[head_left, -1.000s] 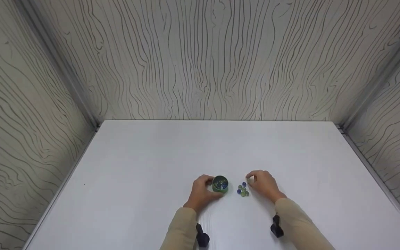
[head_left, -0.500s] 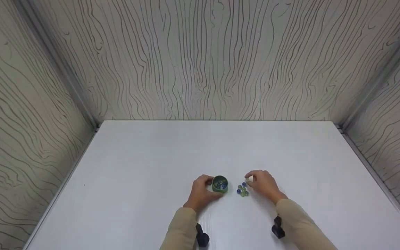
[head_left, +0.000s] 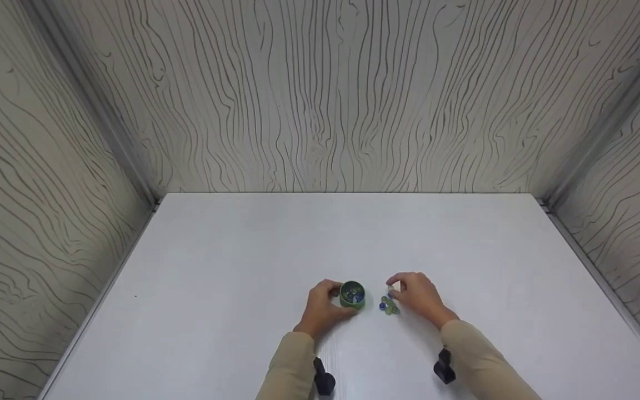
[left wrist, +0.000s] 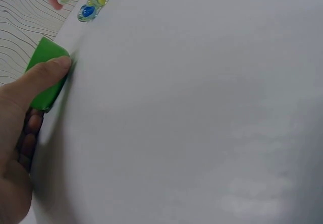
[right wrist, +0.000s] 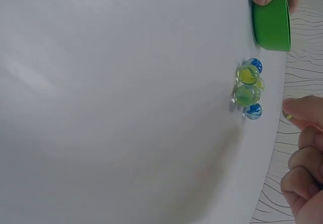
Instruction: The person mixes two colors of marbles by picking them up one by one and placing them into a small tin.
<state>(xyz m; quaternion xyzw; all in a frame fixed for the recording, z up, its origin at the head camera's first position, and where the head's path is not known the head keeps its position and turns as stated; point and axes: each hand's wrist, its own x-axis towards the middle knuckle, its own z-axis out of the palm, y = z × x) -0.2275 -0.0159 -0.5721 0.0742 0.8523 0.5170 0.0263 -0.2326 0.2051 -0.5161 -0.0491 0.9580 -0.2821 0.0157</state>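
Observation:
A small green cup (head_left: 353, 303) stands upright on the white table, with several blue and green marbles inside. My left hand (head_left: 321, 311) grips it from the left, thumb on the near side and fingers round the back. Right of the cup lies a cluster of glass marbles (right wrist: 247, 85), clear with blue, yellow and green swirls. My right hand (head_left: 417, 294) is just beyond and to the right of the cluster. Between its thumb and index finger it pinches a marble (right wrist: 287, 114) with a yellowish swirl, mostly hidden by the fingertips. The other right fingers are curled.
The white table (head_left: 231, 266) reaches back to a wall (head_left: 320, 100) with a wood-line pattern; similar panels flank it at left and right. Black wrist devices (head_left: 324, 383) hang from both sleeves (head_left: 484, 358) near the table.
My right hand has moved slightly left, over the far end of the marble cluster, with the marble pinched. My left hand and the cup stay where they were.

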